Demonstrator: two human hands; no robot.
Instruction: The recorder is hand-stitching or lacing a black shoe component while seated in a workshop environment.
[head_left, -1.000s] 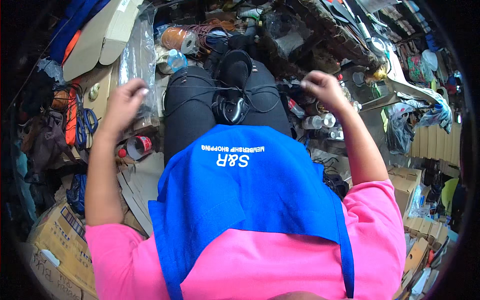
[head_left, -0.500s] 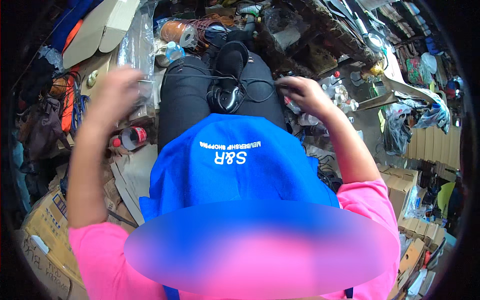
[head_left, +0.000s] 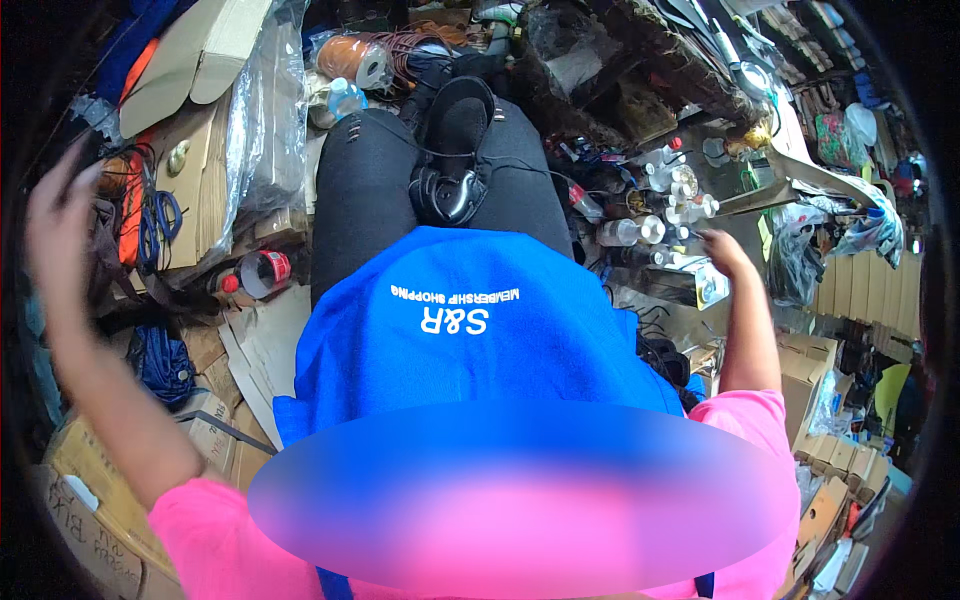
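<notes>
A black shoe (head_left: 455,140) is held between my thighs, its dark insole facing up and its shiny part (head_left: 462,198) nearest me. Dark thread (head_left: 520,162) runs from the shoe out over both thighs. My left hand (head_left: 65,205) is far out at the left, raised beside the hanging things, its fingers smeared by motion. Whether it grips the thread does not show. Out at the right, beyond the plastic bottles, my right hand (head_left: 722,252) is closed with its fingers curled, on the side where the thread leads.
Several plastic bottles (head_left: 665,205) stand right of my knees. A cola bottle (head_left: 263,273) lies at the left near flat cardboard (head_left: 265,345). Scissors with blue handles (head_left: 160,220) rest by a cardboard stack (head_left: 195,190). An orange spool (head_left: 350,62) sits beyond my knees.
Both hands have moved apart and outward, the left far to the left, the right toward the right and nearer me. The thread loops by the shoe have drawn out.
</notes>
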